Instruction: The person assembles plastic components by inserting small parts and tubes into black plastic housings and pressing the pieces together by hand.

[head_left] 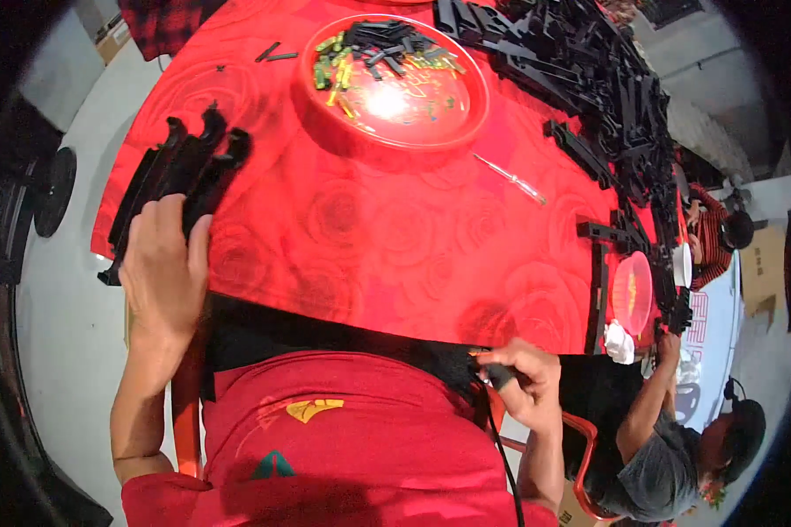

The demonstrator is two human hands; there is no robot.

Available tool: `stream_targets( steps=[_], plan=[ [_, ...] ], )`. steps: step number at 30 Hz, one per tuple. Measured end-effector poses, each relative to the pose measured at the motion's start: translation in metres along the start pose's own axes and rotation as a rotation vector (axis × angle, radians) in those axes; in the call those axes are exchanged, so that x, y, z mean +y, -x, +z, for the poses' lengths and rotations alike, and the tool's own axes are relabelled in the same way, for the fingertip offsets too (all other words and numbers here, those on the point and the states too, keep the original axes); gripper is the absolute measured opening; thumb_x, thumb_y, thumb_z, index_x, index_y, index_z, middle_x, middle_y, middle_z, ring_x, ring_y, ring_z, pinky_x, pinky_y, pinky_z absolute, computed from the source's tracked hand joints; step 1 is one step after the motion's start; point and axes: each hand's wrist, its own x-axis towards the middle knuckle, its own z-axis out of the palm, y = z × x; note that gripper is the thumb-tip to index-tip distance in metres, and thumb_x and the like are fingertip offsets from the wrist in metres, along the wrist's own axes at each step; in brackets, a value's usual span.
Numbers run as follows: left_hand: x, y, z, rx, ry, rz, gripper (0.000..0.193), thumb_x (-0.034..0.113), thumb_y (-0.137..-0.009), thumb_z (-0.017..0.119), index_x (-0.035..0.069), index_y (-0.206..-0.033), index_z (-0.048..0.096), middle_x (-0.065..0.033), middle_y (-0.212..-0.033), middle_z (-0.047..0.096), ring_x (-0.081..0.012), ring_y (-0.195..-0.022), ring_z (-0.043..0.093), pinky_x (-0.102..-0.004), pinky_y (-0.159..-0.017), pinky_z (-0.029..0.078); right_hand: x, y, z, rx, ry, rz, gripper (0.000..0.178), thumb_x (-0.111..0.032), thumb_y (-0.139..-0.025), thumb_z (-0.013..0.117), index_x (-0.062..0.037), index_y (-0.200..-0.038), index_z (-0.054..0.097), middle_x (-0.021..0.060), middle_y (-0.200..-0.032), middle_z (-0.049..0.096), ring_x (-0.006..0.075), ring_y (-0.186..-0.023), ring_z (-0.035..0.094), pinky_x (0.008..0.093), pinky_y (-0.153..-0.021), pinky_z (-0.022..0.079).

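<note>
At the table's left edge, my left hand (160, 268) lies with stretched fingers over several long black plastic parts (204, 156) set side by side. Its fingertips touch their near ends, with thumb and fingers apart. My right hand (529, 379) is closed in a pinch at the table's front edge, with a black cover on one digit. A small dark thing with a bit of orange shows at its fingertips, too small to name. Below that hand hangs a black cord (507, 465).
A red round tray (395, 132) holds small black and yellow-green pieces. To its right lies a clear screwdriver (511, 180). Black plastic parts (589, 79) heap along the right side, near a pink bowl (631, 290). A co-worker (668, 457) sits at the right.
</note>
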Motion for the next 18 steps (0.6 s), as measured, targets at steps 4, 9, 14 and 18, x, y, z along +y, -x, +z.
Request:
stream_targets(
  steps=[4, 9, 14, 18],
  plan=[
    [-0.002, -0.01, 0.002, -0.02, -0.044, -0.05, 0.036, 0.022, -0.094, 0.074, 0.003, -0.121, 0.062, -0.018, -0.109, 0.062, -0.04, -0.105, 0.061, -0.0495, -0.088, 0.051, 0.086, 0.057, 0.006, 0.08, -0.249, 0.357, 0.026, 0.009, -0.094, 0.053, 0.0035, -0.11, 0.073, 0.0064, -0.097, 0.073, 0.0138, -0.085, 0.068, 0.0267, -0.079, 0.053],
    [-0.022, -0.022, 0.007, 0.003, -0.28, -0.026, 0.064, 0.033, -0.092, 0.077, 0.003, -0.143, 0.053, -0.0259, -0.14, 0.054, -0.0452, -0.13, 0.051, -0.0559, -0.11, 0.037, 0.295, 0.085, 0.045, 0.324, 0.093, 0.367, 0.038, -0.015, -0.102, 0.053, -0.0013, -0.137, 0.059, 0.0214, -0.135, 0.064, 0.0347, -0.132, 0.056, 0.0441, -0.113, 0.041],
    [-0.055, -0.019, 0.017, -0.126, -0.174, -0.154, 0.075, 0.04, -0.101, 0.066, -0.001, -0.157, 0.038, -0.0298, -0.15, 0.049, -0.045, -0.14, 0.046, -0.0507, -0.117, 0.035, 0.285, 0.062, 0.069, 0.241, 0.061, 0.476, 0.038, -0.015, -0.102, 0.053, -0.0015, -0.137, 0.058, 0.0217, -0.137, 0.063, 0.0356, -0.134, 0.055, 0.0445, -0.114, 0.04],
    [-0.055, -0.02, 0.014, -0.2, -0.016, -0.188, 0.07, 0.033, -0.105, 0.062, -0.004, -0.158, 0.035, -0.0307, -0.149, 0.051, -0.0444, -0.139, 0.049, -0.0464, -0.117, 0.036, 0.267, 0.039, 0.09, 0.171, 0.036, 0.58, 0.039, -0.016, -0.102, 0.052, -0.0017, -0.138, 0.058, 0.022, -0.138, 0.062, 0.0363, -0.135, 0.053, 0.0447, -0.114, 0.039]
  ],
)
